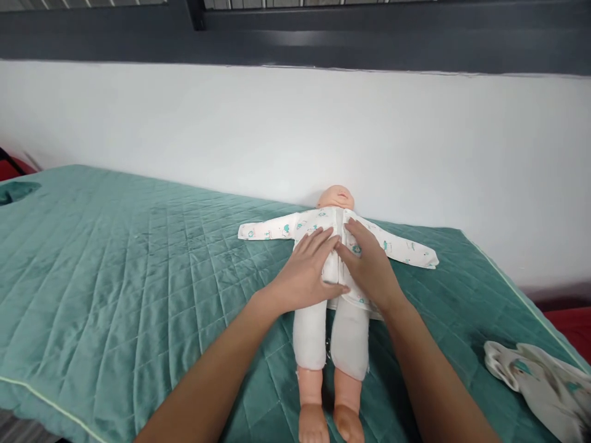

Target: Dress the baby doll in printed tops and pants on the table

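Observation:
A baby doll [336, 198] lies on its back on the green quilted mat [138, 258], head toward the wall, feet toward me. It wears a white printed shirt [277, 227] with the sleeves spread out to both sides. My left hand [307, 271] lies flat on the doll's chest and belly, fingers stretched out. My right hand [369, 264] rests flat beside it on the shirt's right front, fingers together along the middle seam. Both hands touch the shirt and grip nothing. The doll's white cloth thighs and bare lower legs show below my hands.
A second printed white garment [540, 375] lies crumpled at the mat's right edge. A white wall [295, 135] runs just behind the doll's head. The mat has a face hole [16, 191] at the far left. Red fabric shows at both sides.

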{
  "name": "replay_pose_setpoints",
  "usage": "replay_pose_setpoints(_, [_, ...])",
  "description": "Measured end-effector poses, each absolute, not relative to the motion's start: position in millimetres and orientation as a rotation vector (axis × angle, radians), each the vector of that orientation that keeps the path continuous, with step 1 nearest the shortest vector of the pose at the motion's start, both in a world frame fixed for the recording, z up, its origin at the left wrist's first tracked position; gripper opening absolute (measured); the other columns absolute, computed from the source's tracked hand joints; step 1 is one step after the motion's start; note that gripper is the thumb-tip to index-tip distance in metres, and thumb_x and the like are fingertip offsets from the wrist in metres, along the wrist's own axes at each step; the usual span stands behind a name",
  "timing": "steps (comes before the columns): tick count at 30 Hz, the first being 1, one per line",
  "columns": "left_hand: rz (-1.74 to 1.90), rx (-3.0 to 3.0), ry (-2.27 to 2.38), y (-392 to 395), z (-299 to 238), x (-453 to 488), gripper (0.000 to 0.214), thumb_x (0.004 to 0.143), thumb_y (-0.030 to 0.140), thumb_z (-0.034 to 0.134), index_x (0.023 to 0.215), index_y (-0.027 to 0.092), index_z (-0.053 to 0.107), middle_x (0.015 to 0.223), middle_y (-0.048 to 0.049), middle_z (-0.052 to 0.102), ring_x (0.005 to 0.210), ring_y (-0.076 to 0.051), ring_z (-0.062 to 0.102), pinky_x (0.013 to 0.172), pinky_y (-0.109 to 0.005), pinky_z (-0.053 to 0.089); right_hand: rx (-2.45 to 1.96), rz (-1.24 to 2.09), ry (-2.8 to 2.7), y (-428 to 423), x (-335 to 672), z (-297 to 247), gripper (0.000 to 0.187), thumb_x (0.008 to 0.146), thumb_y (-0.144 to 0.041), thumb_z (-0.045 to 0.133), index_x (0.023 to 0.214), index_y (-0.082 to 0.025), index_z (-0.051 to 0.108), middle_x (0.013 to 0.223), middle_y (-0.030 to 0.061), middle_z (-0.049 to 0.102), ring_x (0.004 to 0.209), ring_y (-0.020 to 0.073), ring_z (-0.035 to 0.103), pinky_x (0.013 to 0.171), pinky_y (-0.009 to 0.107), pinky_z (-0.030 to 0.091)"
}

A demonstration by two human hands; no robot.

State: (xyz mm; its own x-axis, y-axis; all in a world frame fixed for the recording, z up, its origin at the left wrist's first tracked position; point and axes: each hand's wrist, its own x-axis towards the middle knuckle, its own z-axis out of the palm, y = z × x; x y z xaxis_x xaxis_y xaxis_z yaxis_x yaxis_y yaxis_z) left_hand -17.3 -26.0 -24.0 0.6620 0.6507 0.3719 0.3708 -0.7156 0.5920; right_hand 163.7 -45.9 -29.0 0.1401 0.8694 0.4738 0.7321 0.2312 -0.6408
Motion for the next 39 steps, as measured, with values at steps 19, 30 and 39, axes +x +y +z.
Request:
replay_pose_setpoints(19, [1.158, 2.251, 0.980, -25, -22, -16, 0.040, 0.086, 0.009, 0.047, 0.121, 0.020, 0.063, 0.119, -0.0099, 0.068, 0.116, -0.024, 0.061, 0.104, -0.040, 0.047, -2.089, 0.126, -1.508, 27, 158, 32, 0.011, 0.084, -0.020, 0.054, 0.073, -0.021, 0.054, 0.072, 0.0064, 0.060, 0.069, 0.0211, 0.055, 0.072, 0.035, 0.044])
replay_pose_setpoints(30, [1.412, 1.226, 0.979, 1, -18, -35, 0.017, 0.087, 0.024, 0.060, 0.104, 0.020, 0.064, 0.093, -0.0014, 0.066, 0.080, -0.014, 0.059, 0.069, -0.023, 0.044, -1.504, -0.044, -1.614, -79, 142, -29, 0.051, 0.089, -0.048, 0.065, 0.132, -0.021, 0.053, 0.138, 0.0152, 0.056, 0.131, 0.0315, 0.049, 0.112, 0.054, 0.039])
replay_pose_setpoints(39, [1.239, 1.433, 0.959, -6, -30, -19, 0.040, 0.074, 0.018, 0.075, 0.111, 0.021, 0.062, 0.095, 0.0008, 0.062, 0.069, -0.009, 0.054, 0.065, -0.022, 0.042, -1.513, -0.078, -1.829, -128, 152, -44, 0.057, 0.088, -0.033, 0.068, 0.141, -0.029, 0.046, 0.153, 0.0097, 0.044, 0.141, 0.0332, 0.039, 0.113, 0.059, 0.040])
